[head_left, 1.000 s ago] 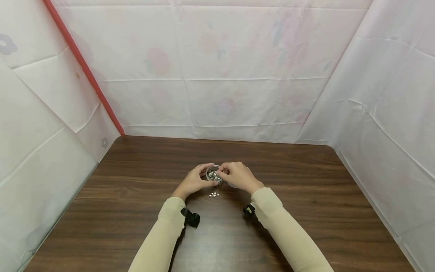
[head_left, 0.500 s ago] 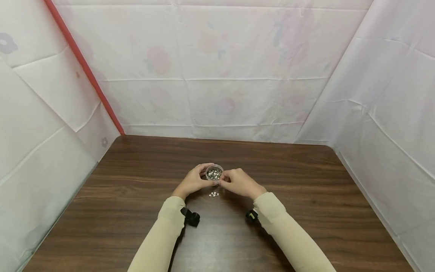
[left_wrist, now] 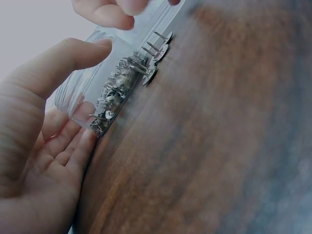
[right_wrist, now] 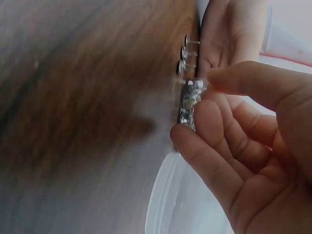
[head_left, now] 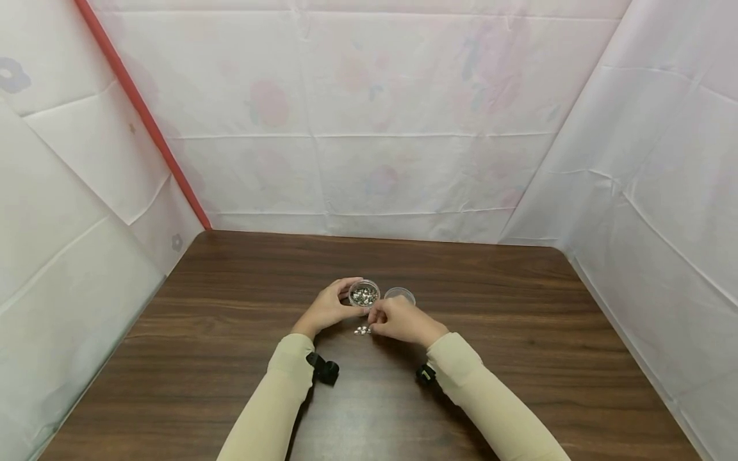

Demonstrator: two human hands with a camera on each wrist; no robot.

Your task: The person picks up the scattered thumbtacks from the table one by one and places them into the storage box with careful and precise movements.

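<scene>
My left hand (head_left: 330,307) holds a clear round jar (left_wrist: 80,90) upright on the table, its thumb and fingers curved about the wall. Silver thumbtacks (head_left: 364,296) fill the bottom of the jar. In front of it, several loose thumbtacks (left_wrist: 157,52) stand in a small group, heads down and points up. My right hand (head_left: 399,319) is low beside this group, fingers bent. In the right wrist view, its thumb and fingertips (right_wrist: 181,136) are apart, and no tack shows between them. A blurred tack (right_wrist: 178,80) stands close to the thumb tip.
A clear round lid (head_left: 401,294) lies right of the jar, partly behind my right hand. Dark brown wood covers the tabletop (head_left: 230,307). White patterned sheets (head_left: 357,160) enclose the back and both sides, with a red strip (head_left: 138,109) at the left corner.
My right hand has moved from above the jar, past its right side, down to the loose thumbtacks in front. More of the lid shows now. The left hand and jar stay in place.
</scene>
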